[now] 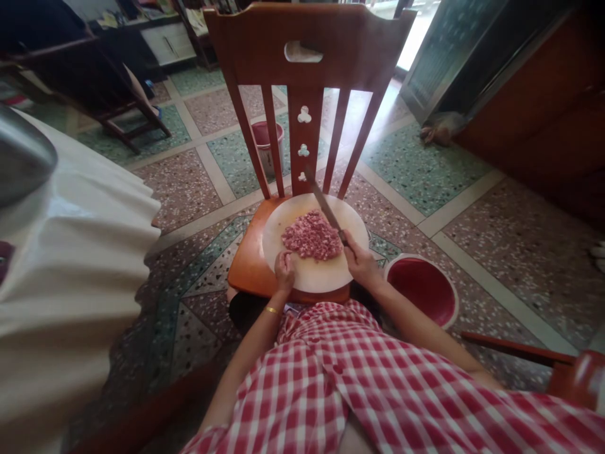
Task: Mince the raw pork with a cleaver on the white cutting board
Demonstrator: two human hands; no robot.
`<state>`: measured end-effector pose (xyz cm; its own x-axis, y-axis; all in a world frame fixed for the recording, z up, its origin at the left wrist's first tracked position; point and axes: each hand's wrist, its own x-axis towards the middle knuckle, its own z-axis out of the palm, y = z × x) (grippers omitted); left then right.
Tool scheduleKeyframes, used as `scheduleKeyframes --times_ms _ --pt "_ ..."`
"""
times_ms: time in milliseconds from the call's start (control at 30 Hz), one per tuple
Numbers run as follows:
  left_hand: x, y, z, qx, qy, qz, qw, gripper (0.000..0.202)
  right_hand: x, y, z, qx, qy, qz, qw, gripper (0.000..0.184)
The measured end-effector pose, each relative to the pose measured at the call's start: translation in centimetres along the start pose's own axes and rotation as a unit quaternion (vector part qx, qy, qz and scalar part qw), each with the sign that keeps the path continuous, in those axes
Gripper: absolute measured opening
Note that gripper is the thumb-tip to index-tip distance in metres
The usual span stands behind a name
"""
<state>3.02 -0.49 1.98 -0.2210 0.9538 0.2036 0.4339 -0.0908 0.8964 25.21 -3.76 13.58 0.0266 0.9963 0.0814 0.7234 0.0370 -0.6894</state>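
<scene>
On the seat of a wooden chair (248, 252) lies a round, pale cutting board (326, 277). A heap of chopped pink meat (312, 236) covers its middle. My right hand (360, 260) is closed round the handle of a knife (326, 207), at the board's right side. The blade slants up and away to the left, above the meat's far right edge, and looks slightly blurred. My left hand (284, 271) is curled closed at the board's near left edge, beside the meat. Whatever its fingers may hold is hidden.
A red basin (420, 290) stands on the floor at the right. Beyond the chair's slatted back is a bucket (269, 145). A table with a pale cloth (80, 252) and a metal vessel (23, 154) are close on the left. An animal (442, 128) lies by the door.
</scene>
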Motion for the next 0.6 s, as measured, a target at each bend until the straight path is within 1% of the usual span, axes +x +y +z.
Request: scheduleKeyframes --times_ms 67,100,133,200,267,333,367,433,500,567,600 --pt "0.0 0.1 0.0 0.005 0.004 -0.001 1.0 0.02 -0.1 1.4 1.1 -0.027 -0.054 0.049 0.997 0.047" --pt "0.0 0.1 0.0 0.007 0.005 -0.002 1.0 0.02 -0.1 1.8 1.2 -0.029 -0.076 0.066 0.995 0.046" --pt "0.0 0.2 0.0 0.007 0.004 -0.002 1.0 0.02 -0.1 1.9 1.1 -0.024 -0.084 0.071 0.994 0.045" --pt "0.0 0.3 -0.1 0.005 -0.003 -0.002 1.0 0.02 -0.1 1.3 -0.1 0.001 -0.063 0.048 0.997 0.043" --pt "0.1 0.4 -0.1 0.003 -0.005 0.001 1.0 0.02 0.1 0.0 -1.5 0.025 -0.024 0.004 0.999 0.046" --pt "0.1 0.4 -0.1 0.002 -0.005 0.004 1.0 0.02 0.5 -0.9 -1.8 0.034 0.013 -0.021 0.999 0.05" --pt "0.1 0.3 -0.1 0.004 -0.005 0.004 1.0 0.02 0.8 -0.9 -1.5 0.028 0.018 -0.015 0.999 0.05" --pt "0.1 0.2 -0.1 0.009 -0.005 0.002 1.0 0.02 1.5 -0.2 -0.3 0.003 -0.005 0.024 1.0 0.05" --pt "0.1 0.0 -0.1 0.013 -0.004 0.0 1.0 0.02 2.1 0.8 0.8 -0.018 -0.049 0.063 0.997 0.049" --pt "0.1 -0.2 0.0 0.014 -0.004 0.001 1.0 0.02 2.5 1.5 0.8 -0.017 -0.076 0.077 0.994 0.047" --pt "0.1 -0.2 0.0 0.013 -0.005 0.004 1.0 0.02 2.6 1.5 0.3 -0.009 -0.075 0.074 0.994 0.046"
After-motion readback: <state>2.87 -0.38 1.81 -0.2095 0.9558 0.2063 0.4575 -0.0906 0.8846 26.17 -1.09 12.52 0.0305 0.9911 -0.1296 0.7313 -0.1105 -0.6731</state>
